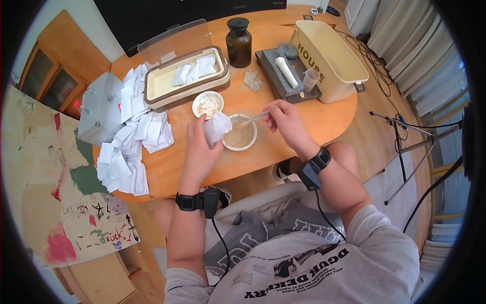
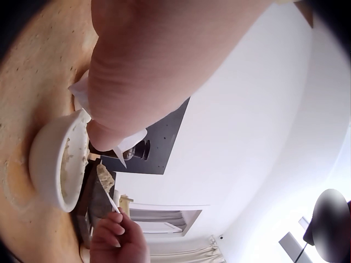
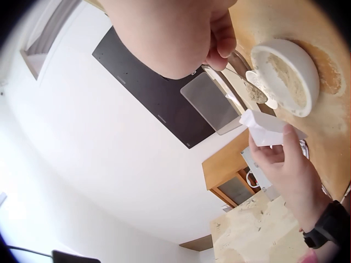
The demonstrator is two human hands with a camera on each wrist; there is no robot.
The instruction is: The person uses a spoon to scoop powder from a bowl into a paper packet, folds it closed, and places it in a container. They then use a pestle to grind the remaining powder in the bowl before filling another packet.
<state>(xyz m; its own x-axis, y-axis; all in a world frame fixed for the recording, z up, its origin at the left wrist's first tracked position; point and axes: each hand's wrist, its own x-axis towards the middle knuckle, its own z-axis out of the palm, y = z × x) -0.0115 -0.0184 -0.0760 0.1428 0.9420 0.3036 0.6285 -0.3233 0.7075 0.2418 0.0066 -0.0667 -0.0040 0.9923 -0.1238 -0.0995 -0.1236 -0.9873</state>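
The left grip (image 1: 198,144) pinches one white paper pouch (image 1: 216,127) between thumb and fingers; the right grip (image 1: 287,121) is closed narrowly on the handle of one metal spoon (image 1: 260,116). The spoon's head carries a clump of beige paste (image 2: 105,178), near the pouch and above the mixing bowl (image 1: 253,141).

Two white bowls are on the bench (image 1: 268,164). The mixing bowl contains more beige paste; the smaller bowl (image 1: 194,105), just beyond the pouch, contains pale, flaky powder (image 1: 208,106). What lies inside the pouch cannot be made out, and in the left wrist view the hand hides most of it.

Farther out, one shallow cream box (image 1: 166,95), its clear lid (image 1: 174,41) raised, holds three white packets (image 1: 192,74). Left of it, overlapping piles of folded papers (image 1: 132,175) are too many to count, beside one metal case (image 1: 101,109). Beyond stands one stoppered brown bottle (image 1: 239,44), its contents too dark to tell. On the right, one dark slab (image 1: 276,76) bears one white pestle (image 1: 286,72) and one clear cup (image 1: 311,80), beside one cream bin (image 1: 331,55) lettered "HOUSE".
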